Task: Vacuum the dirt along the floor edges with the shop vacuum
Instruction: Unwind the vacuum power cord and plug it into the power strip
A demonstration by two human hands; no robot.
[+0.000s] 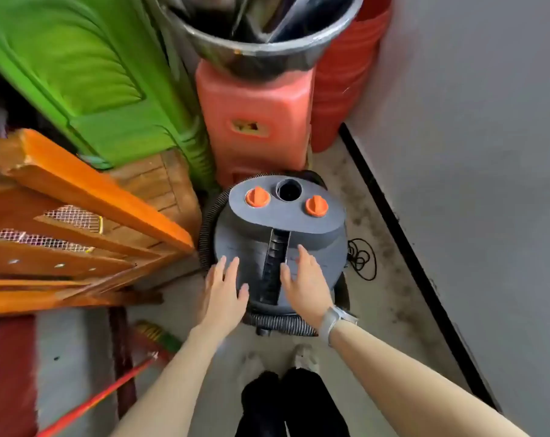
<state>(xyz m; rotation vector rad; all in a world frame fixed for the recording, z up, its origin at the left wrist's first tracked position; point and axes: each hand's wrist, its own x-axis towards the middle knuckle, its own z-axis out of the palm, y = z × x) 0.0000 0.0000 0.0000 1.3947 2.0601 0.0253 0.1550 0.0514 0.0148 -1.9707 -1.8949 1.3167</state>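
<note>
The grey shop vacuum (311, 244) stands on the floor in front of me, with two orange knobs and a round port on its top. Its black ribbed hose (280, 323) is coiled around the body. My left hand (225, 294) lies flat with fingers spread on the near left side of the lid. On the other side of the black carrying handle (275, 266), my right hand (306, 285) rests flat in the same way. Neither hand grips anything. Dark dirt specks (381, 247) lie on the floor along the black baseboard (403, 234) to the right.
Orange wooden frames (78, 222) and a green plastic panel (88, 74) crowd the left. A red plastic stool (258, 121) holding a black bucket (267, 36) stands behind the vacuum, with stacked red buckets (346, 74) beside it. A black power cord (362, 258) lies right of the vacuum. A grey wall (488, 152) closes the right side.
</note>
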